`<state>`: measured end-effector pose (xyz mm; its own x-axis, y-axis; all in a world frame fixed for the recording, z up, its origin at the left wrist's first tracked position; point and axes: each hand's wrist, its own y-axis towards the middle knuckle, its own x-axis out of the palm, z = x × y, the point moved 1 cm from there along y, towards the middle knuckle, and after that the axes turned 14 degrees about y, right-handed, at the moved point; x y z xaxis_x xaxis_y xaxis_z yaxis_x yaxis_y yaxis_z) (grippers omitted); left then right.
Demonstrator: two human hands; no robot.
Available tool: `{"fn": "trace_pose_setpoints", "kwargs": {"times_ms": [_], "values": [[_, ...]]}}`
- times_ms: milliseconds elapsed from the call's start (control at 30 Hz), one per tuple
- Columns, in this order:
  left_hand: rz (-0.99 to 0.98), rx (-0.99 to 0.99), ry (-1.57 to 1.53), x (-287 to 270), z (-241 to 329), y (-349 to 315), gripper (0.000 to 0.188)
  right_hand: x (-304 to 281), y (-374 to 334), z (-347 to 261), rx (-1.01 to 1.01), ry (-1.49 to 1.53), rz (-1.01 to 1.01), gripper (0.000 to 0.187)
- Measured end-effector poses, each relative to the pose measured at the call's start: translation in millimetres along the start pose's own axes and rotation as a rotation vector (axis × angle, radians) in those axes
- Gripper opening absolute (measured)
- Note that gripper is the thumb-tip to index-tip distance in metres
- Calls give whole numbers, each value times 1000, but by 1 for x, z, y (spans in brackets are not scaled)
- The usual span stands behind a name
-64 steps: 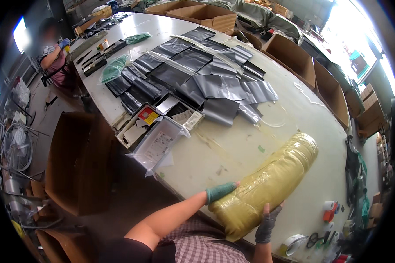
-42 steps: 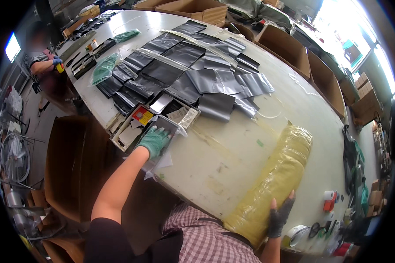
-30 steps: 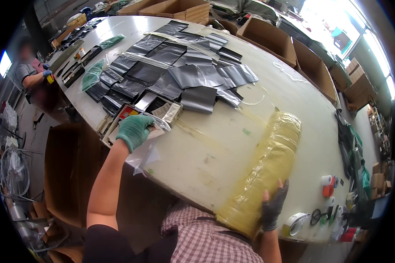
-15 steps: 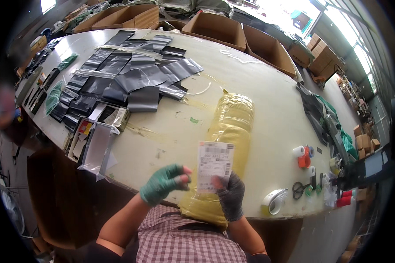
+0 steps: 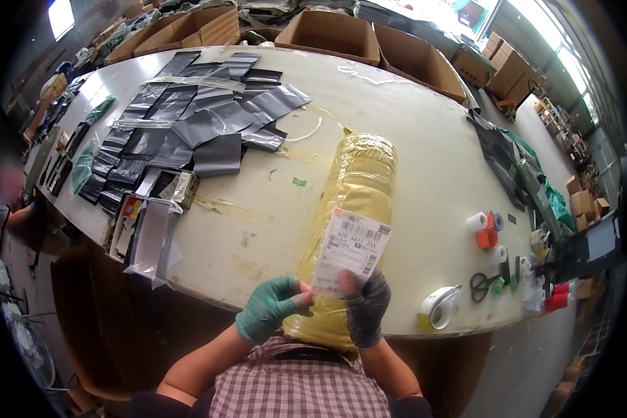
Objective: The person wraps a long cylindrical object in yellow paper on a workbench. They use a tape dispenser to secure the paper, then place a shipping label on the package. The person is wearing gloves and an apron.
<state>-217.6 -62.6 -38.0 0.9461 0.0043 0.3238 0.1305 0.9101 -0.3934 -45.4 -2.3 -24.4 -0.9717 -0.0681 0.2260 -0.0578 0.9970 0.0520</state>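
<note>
A white shipping label, printed and tilted, is held over a long yellow plastic-wrapped package. The package lies lengthwise on the table, its near end against my checked clothing. My right hand, in a dark grey fingertipless glove, grips the label's lower edge with the thumb on top. My left hand, in a green glove with bare fingertips, is closed in a pinch at the label's lower left corner. The fingers of my right hand behind the label are hidden.
Dark grey plastic bags cover the table's far left, with a small open box nearer. At right lie a tape roll, scissors and small coloured rolls. Open cardboard boxes line the far edge. Someone's arm shows at left.
My left hand has moved right and its fingers have closed at the label's corner. The label has tilted clockwise and shifted slightly right. The whole view has moved a little.
</note>
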Motion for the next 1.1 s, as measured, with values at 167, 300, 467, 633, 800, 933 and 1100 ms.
{"fn": "trace_pose_setpoints", "kwargs": {"times_ms": [167, 300, 467, 633, 800, 933, 1100], "values": [[18, 5, -38, 2, 2, -2, 10, 2, 0, -1, -25, 9, -8, 25], [14, 31, -39, 2, 0, -2, 9, 0, 4, 5, 0, -59, -67, 39], [10, 58, -42, 0, 2, -5, 11, 13, 1, -4, -460, -604, -185, 59], [29, 130, 4, 6, 8, -2, 11, 5, -22, -17, 337, 17, -635, 49], [3, 186, 149, 3, -3, -1, 10, 3, -24, -4, 543, 172, -411, 42], [77, 32, 131, -16, -19, -5, 9, -37, 6, 13, 488, 221, -325, 34], [135, -51, -140, -96, -58, -35, 14, -119, 60, -9, -105, 52, 72, 35]]}}
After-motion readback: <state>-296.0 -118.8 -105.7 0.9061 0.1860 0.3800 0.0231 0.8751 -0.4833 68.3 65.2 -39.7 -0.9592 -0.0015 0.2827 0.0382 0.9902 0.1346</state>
